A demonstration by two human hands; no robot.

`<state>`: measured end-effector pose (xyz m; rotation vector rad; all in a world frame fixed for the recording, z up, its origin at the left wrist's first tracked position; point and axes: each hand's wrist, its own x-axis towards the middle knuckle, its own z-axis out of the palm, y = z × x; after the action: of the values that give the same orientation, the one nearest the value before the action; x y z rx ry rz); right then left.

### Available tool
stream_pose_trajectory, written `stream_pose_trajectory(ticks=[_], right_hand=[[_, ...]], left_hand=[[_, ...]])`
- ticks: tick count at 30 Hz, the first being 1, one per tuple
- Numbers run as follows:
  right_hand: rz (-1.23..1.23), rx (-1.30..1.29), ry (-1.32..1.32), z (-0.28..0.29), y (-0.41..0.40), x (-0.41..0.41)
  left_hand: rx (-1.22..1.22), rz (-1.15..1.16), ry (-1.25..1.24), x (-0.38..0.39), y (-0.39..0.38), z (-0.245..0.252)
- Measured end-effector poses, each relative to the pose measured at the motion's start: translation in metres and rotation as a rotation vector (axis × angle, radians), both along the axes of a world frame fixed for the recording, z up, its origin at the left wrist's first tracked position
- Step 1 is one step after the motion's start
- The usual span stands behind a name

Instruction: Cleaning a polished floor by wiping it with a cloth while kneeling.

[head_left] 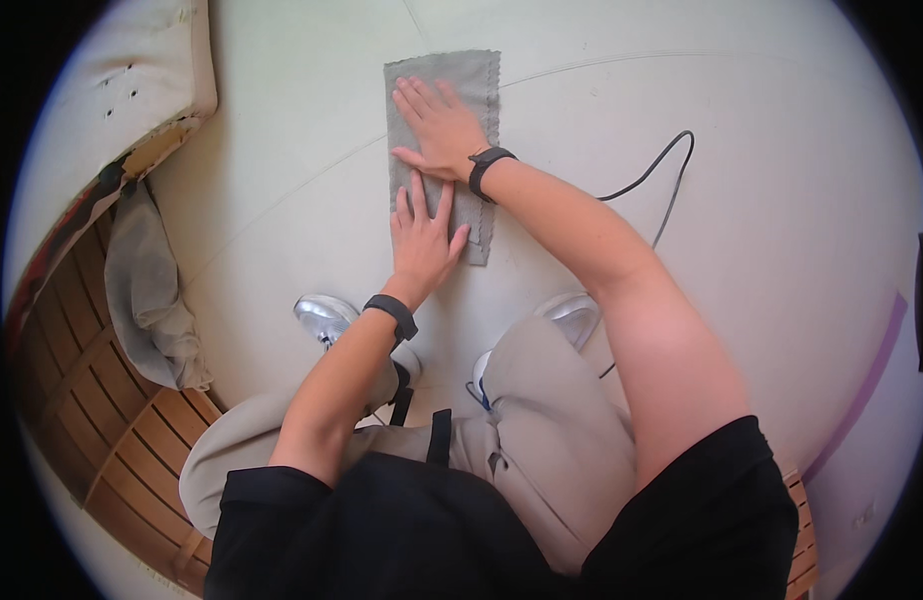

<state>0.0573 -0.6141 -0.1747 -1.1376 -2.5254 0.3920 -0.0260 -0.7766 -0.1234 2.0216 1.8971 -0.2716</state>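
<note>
A folded grey cloth [469,71] with zigzag-cut edges lies flat on the pale floor in front of me. My right hand [440,127] rests palm down on its upper half, fingers spread, pointing up and left. Just below it, my left hand [425,236] presses on the lower half of the cloth, its fingers apart and its fingertips close to the heel of my right hand. Neither hand grips anything. At the lower right corner the cloth's layers are offset, one reaching past another. Parts of the cloth are hidden under both hands.
A slatted wooden bench [109,390] and a worn, torn white padded piece [146,67] stand at left, with a crumpled grey cloth [150,292] hanging there. A black cable [686,161] crosses the floor [769,225] at right. My silvery shoes [326,315] flank the space below the cloth.
</note>
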Motion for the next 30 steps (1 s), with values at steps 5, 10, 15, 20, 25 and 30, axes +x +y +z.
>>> stream_pose_trajectory(ticks=[5, 10, 15, 20, 25, 30], right_hand=[[0.186, 0.025, 0.001, -0.013, 0.042, 0.031], [0.030, 0.081, -0.046, -0.003, 0.104, 0.137], [-0.443, 0.108, -0.182, -0.009, 0.100, 0.290], [-0.936, 0.083, -0.264, -0.018, 0.007, 0.341], [-1.277, -0.048, -0.290, -0.012, -0.081, 0.311], [-1.231, -0.153, -0.316, 0.001, -0.159, 0.281]], left_hand=[[0.035, -0.022, 0.023, 0.020, 0.026, -0.013], [-0.121, -0.203, -0.226, 0.077, 0.105, 0.005], [-0.112, -0.534, -0.301, 0.155, 0.126, 0.000], [0.043, -0.531, -0.392, 0.180, 0.092, -0.007], [0.035, -0.617, -0.369, 0.152, 0.083, 0.000], [0.009, -0.709, -0.275, 0.120, 0.050, 0.012]])
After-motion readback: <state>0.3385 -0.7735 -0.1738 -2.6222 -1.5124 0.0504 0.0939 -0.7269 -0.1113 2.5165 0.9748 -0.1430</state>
